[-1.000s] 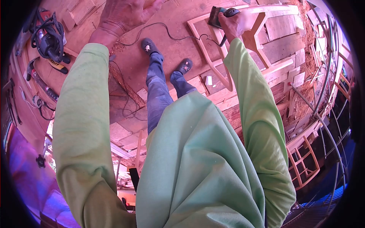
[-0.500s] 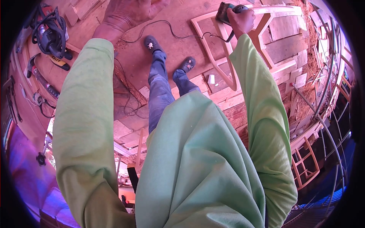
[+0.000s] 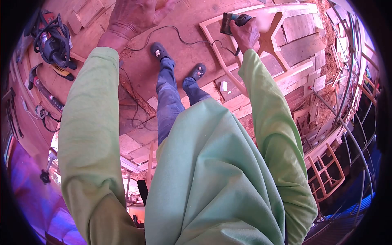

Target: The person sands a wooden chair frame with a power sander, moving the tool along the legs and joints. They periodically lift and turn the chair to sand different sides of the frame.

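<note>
Sander [image 3: 227, 24] was in the right hand [image 3: 246, 34], at the far right, with the fingers closed around its dark, rounded top. It was over the left part of a pale wooden frame [image 3: 300, 8]; whether the two touched could not be told. The frame lay over the boards [image 3: 302, 30], its bars crossing to the right of the hand.

The left hand [image 3: 136, 18] was well apart from the sander, at the far left, its fingers partly out of view, so whether it gripped anything could not be told.

A dark cord [image 3: 196, 42] curved across the floor [image 3: 192, 55] between the two hands, beyond a pair of dark shoes [image 3: 159, 50]. A small white cup [image 3: 223, 86] was near the right shoe.

On the left were a power tool [image 3: 52, 47] with its cable looped about it and, nearer, a hammer [image 3: 47, 92]. On the near right, a smaller wooden lattice [image 3: 319, 180] stood beside some metal rods [image 3: 354, 141].
</note>
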`<action>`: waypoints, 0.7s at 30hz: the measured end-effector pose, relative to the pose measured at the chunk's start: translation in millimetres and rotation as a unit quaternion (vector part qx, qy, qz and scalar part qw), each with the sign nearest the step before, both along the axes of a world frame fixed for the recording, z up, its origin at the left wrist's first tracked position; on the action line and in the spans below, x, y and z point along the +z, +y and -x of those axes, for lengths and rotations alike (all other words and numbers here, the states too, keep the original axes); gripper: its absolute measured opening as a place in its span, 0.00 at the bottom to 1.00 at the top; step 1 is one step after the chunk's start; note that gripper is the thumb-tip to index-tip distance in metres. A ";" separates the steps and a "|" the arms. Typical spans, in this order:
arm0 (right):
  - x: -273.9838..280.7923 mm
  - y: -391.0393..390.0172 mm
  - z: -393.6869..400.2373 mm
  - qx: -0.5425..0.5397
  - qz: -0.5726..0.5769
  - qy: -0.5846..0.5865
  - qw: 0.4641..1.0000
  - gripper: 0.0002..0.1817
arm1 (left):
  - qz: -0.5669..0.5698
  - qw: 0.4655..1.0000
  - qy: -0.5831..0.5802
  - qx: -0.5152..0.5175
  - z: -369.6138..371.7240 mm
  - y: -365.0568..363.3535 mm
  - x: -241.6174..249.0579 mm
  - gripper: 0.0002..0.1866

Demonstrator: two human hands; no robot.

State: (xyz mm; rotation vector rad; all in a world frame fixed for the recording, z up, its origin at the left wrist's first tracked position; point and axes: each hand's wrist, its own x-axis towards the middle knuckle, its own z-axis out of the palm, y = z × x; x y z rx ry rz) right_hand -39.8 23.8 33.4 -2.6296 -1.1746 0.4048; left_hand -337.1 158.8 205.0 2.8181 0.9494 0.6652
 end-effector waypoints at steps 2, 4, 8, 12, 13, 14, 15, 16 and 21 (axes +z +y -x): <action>3.4 -5.4 -1.9 0.018 0.008 0.001 1.000 0.41 | 0.000 1.000 0.002 0.000 0.7 0.2 1.4 0.28; 12.1 -11.9 -1.6 0.043 0.031 0.000 0.999 0.39 | 0.002 1.000 0.003 0.001 0.2 0.3 1.6 0.28; 9.8 -32.5 -0.3 0.107 0.013 -0.024 0.994 0.38 | 0.009 1.000 0.001 0.005 0.1 -0.5 2.3 0.27; 7.8 -52.9 -5.1 0.115 0.011 -0.008 0.993 0.37 | 0.007 1.000 0.000 0.008 -0.4 -0.2 1.3 0.27; 9.3 -57.4 -8.0 0.115 0.012 -0.009 0.993 0.37 | 0.008 1.000 0.000 0.009 -0.2 -1.2 1.3 0.27; 9.7 -60.8 -11.8 0.116 0.014 0.003 0.993 0.37 | 0.005 1.000 -0.002 0.007 -0.3 -1.2 1.6 0.27; 8.9 -63.1 -15.8 0.116 0.016 0.015 0.993 0.37 | 0.003 1.000 -0.003 0.005 -0.6 -0.7 1.8 0.27; 6.4 -64.8 -18.6 0.129 0.018 -0.019 0.991 0.37 | 0.003 1.000 -0.004 0.006 -0.9 -0.8 2.1 0.27; 12.3 -55.9 -16.8 0.139 0.011 0.008 0.990 0.38 | -0.014 1.000 -0.016 0.009 -1.1 -1.0 -4.7 0.26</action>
